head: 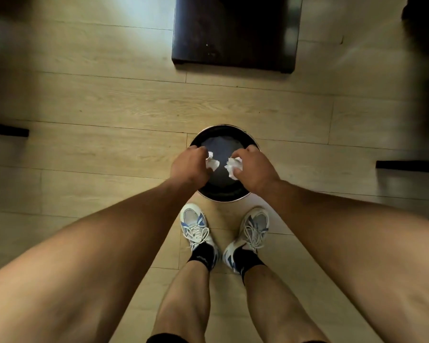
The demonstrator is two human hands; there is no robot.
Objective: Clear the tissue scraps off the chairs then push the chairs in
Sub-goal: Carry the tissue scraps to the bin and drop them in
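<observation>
Pale wood-plank flooring (109,107) is spreading under us. We are holding our left hand (190,167) and right hand (254,170) directly above the round black waste bin (223,194), each pinching a crumpled white tissue scrap (212,163) (233,165). The dark square chair seat (233,33) is waiting ahead, small specks on it.

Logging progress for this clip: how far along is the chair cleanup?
Done: scraps are picked up. In hand: the left hand and right hand each hold crumpled tissue over the round bin, not yet dropped. Left: small white specks remain on the dark chair seat; no chair pushing is visible.
</observation>
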